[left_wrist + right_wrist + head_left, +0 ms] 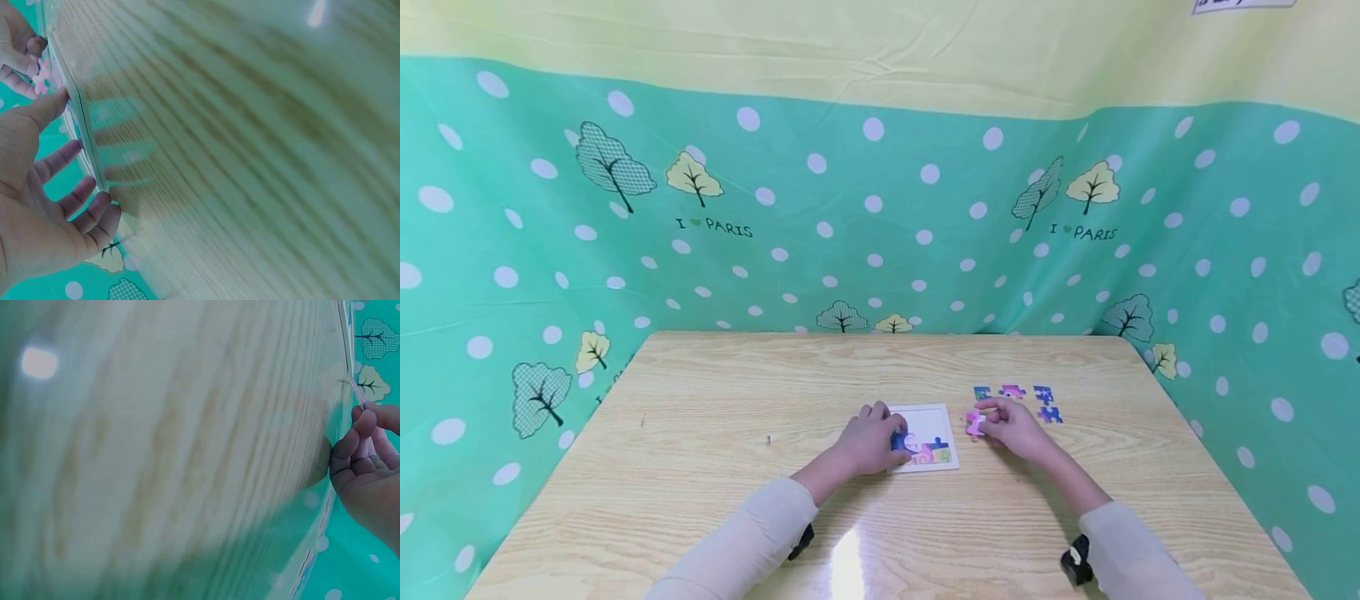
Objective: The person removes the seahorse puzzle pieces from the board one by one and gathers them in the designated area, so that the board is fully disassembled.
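Observation:
A white puzzle tray [953,442] lies on the table with joined pieces [931,452] in its lower part. The left hand [868,442] rests over the tray's left side; in the left wrist view this hand [56,187] touches the tray's edge [87,131] with spread fingertips. To the right of the tray, the right hand [1017,429] pinches a pink piece [973,422] between thumb and finger. The right wrist view shows that hand [369,456] holding the thin piece [357,392] nearly edge-on to the camera.
Behind and right of the right hand lie loose pieces: a pink one [1012,391], a blue one [1042,394] and another blue one [1050,414], among several. A dotted green cloth [872,225] hangs behind the wooden table [715,400].

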`<state>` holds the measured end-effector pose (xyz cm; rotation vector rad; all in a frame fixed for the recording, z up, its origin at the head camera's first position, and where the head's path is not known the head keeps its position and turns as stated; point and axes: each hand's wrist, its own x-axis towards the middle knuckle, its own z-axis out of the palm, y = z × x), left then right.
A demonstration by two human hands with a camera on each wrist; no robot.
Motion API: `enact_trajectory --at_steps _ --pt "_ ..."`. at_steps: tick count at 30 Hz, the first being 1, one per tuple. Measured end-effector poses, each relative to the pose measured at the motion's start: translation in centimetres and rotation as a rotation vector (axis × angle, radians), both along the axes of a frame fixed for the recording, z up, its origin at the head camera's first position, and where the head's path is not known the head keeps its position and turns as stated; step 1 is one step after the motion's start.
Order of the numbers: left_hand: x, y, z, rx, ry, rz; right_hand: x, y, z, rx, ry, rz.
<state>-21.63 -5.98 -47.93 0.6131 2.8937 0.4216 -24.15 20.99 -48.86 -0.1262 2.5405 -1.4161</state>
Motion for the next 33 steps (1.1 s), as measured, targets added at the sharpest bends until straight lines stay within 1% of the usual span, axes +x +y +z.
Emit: enact_trajectory --at_steps 6,12,13,17,22,28,29,33 --pt "-0.1 0.0 -0.2 0.013 0.004 -0.002 0.1 0.7 0.2 0.024 0.014 -0.01" --pt "-0.1 0.0 -0.3 0.018 0.01 -0.004 0.0 1.2 0.3 0.073 0.009 -0.054" --pt "-0.1 0.0 -0.3 0.018 0.011 -0.004 0.0 1.2 0.3 0.07 0.004 -0.063" --pt "-0.2 0.0 -0.3 0.02 0.007 -0.003 -0.1 1.7 0.3 0.059 0.006 -0.056" --pt "-0.1 -0.1 -0.3 0.021 0.003 -0.001 -0.2 2.2 0.3 0.055 0.025 -0.049" --pt "-0.1 -0.1 -0.3 0.025 0.003 0.003 -0.2 2.7 0.5 0.059 0.029 -0.066" --pt "-0.1 -0.1 -0.3 0.025 0.004 0.004 -0.2 2.8 0.5 0.058 0.021 -0.08" --pt "-0.1 0.0 -0.3 0.029 0.004 0.006 -0.3 3.1 0.5 0.064 0.008 -0.088"
